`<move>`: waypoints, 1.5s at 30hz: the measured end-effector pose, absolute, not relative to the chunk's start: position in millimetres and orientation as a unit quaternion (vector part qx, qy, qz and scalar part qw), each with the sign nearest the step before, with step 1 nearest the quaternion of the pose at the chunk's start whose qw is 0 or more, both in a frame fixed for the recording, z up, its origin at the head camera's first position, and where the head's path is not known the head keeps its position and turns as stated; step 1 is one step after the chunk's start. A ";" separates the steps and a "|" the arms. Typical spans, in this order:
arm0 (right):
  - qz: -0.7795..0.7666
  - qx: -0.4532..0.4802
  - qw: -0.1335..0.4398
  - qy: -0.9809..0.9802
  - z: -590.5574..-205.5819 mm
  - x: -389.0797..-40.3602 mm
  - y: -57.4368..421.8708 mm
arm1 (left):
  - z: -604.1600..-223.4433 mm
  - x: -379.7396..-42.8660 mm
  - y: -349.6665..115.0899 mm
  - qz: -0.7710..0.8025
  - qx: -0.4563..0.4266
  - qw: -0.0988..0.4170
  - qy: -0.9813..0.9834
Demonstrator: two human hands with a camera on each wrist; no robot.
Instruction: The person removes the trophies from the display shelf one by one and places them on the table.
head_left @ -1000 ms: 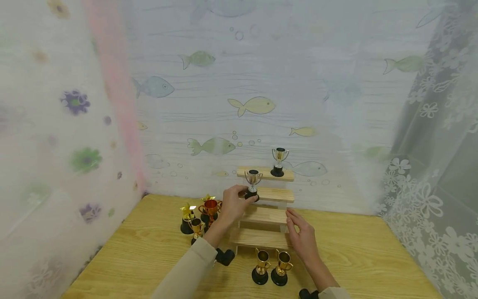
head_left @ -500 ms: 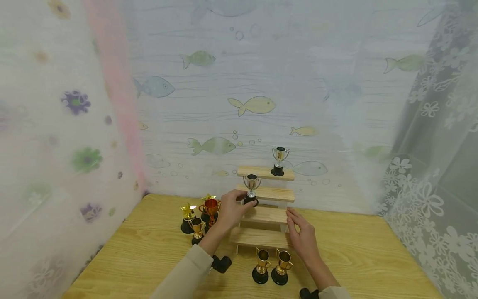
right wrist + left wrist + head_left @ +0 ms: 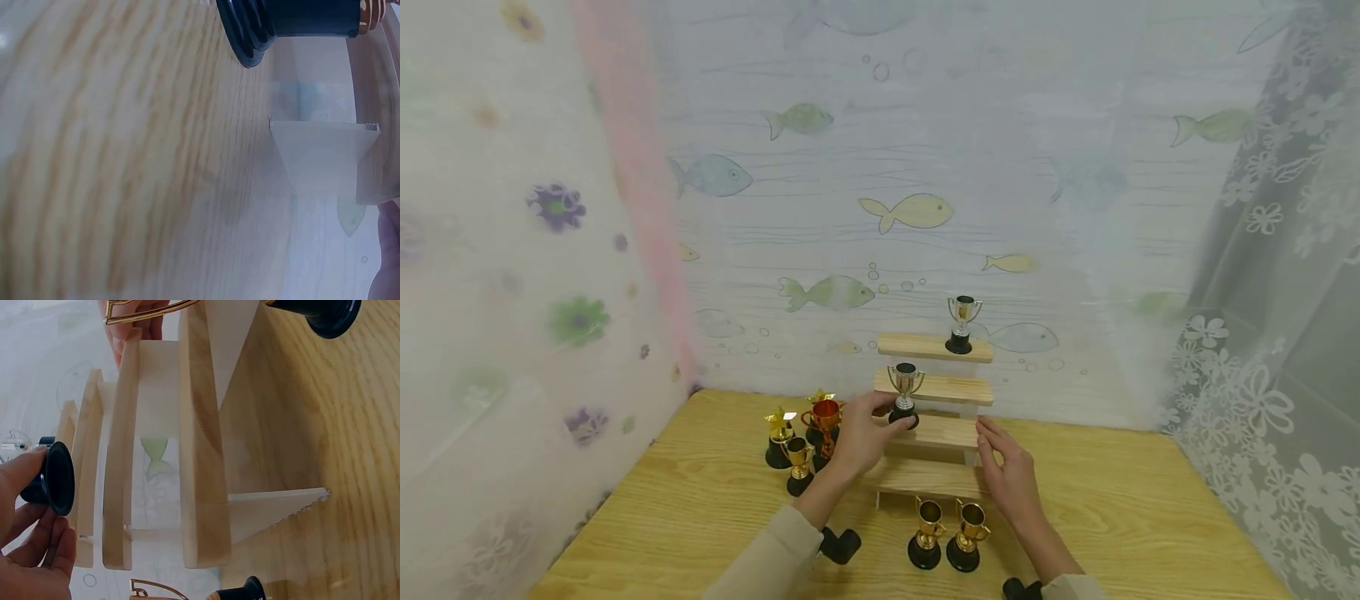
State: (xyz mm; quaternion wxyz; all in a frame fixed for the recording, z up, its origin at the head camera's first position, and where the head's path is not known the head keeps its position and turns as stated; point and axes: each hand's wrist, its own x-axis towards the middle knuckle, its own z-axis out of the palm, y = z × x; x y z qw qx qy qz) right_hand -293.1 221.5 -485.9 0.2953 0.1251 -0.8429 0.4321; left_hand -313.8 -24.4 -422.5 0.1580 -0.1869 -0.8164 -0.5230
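Observation:
My left hand (image 3: 862, 435) pinches a silver trophy cup (image 3: 906, 379) by its black base (image 3: 59, 478), thumb in front and fingers behind. The cup is upright at the left part of a four-step wooden display stand (image 3: 928, 477), its base overlapping the second step from the bottom in the head view. The base's hollow underside faces the left wrist camera. My right hand (image 3: 1011, 472) rests with extended fingers against the stand's right side. Another silver trophy cup (image 3: 961, 321) stands on the top step, towards the right.
Two gold trophy cups (image 3: 967, 525) stand on the wood-grain table (image 3: 1112, 508) before the stand. To its left is a group with a bronze-red cup (image 3: 826, 415), a small gold cup (image 3: 798, 454) and star trophies (image 3: 780, 429). A fish-patterned curtain (image 3: 880, 167) hangs behind.
My left hand has lowered the silver trophy cup from in front of the second-highest step to the step beneath it. The right hand has stayed at the stand's side.

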 end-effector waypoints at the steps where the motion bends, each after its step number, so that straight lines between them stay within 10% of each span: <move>1: 0.431 0.125 0.296 -0.844 -486.1 -293.1 221.5 | -423.3 -312.5 -24.5 -0.525 -0.187 0.156 -0.816; 45: 0.423 0.117 0.299 -0.847 -484.0 -291.4 219.9 | -446.9 -289.6 -41.4 -0.487 -0.202 0.141 -0.838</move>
